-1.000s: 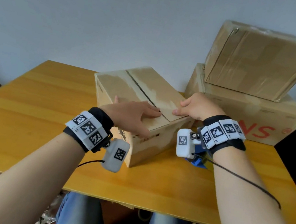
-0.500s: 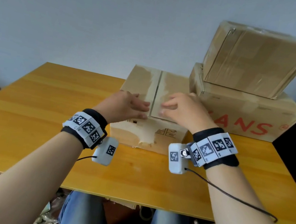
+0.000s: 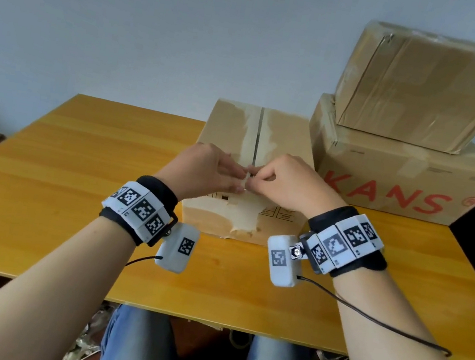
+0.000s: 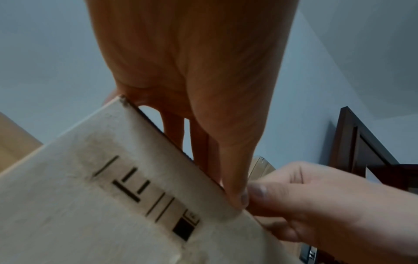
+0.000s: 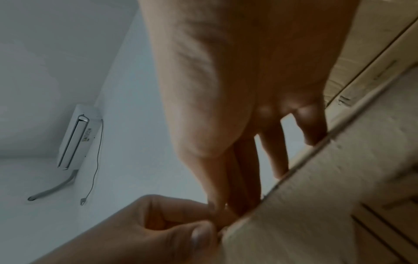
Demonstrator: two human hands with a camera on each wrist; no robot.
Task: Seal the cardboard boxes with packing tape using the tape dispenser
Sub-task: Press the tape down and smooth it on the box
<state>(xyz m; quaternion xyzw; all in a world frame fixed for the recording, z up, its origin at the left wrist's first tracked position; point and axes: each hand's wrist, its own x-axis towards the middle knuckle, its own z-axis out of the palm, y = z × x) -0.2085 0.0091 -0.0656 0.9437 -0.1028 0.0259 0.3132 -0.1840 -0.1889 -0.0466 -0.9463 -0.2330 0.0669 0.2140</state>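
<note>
Both hands meet at the near top edge of the box (image 3: 255, 139), over its centre seam. Left hand (image 3: 200, 171) lies with fingers fairly straight on the left flap, thumb tip at the edge. Right hand (image 3: 288, 184) has curled fingers on the right flap; whether it pinches anything, I cannot tell. On the right, two stacked boxes (image 3: 409, 129) share the table (image 3: 58, 182).

The box (image 3: 256, 139) has been turned square to the person, and both hands (image 3: 210, 169) have closed together at its near seam edge
</note>
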